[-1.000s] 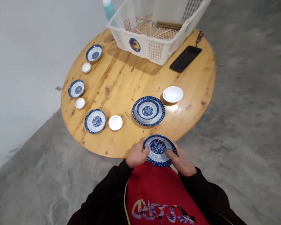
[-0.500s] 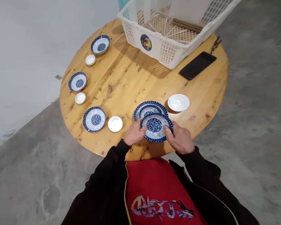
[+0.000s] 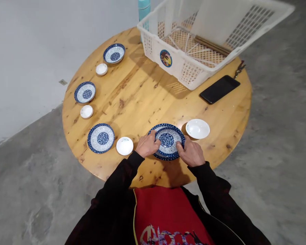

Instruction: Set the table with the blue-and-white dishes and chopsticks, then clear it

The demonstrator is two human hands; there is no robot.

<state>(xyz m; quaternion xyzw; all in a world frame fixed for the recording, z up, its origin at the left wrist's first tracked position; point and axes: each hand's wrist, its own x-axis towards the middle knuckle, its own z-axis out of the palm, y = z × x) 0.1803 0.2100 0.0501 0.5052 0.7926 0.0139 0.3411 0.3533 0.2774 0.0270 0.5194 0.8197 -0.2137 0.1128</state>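
A blue-and-white patterned plate [image 3: 166,140] is held by its rim at both sides, over a larger matching plate [image 3: 165,126] whose edge shows around it. On the left side my left hand [image 3: 148,143] grips it, thumb on the upper face. My right hand [image 3: 191,152] pinches the opposite rim, thumb on top and fingers hidden beneath. Whether the upper plate rests on the lower one, I cannot tell. Just right of them sits a white bowl [image 3: 197,129]. Left of my left hand is a small white bowl [image 3: 124,146], beside another patterned plate [image 3: 101,138].
Along the round wooden table's [image 3: 140,98] left side are patterned dishes [image 3: 85,92] [image 3: 114,53] with small white bowls [image 3: 86,111] [image 3: 101,69]. A white plastic basket [image 3: 175,68] stands at the back, near a blue bottle [image 3: 144,10]. A black phone [image 3: 219,89] lies at the right.
The held plate has moved away from my body and down, from the near edge of the larger plate to over its middle. Both hands keep their grip. The view has shifted slightly.
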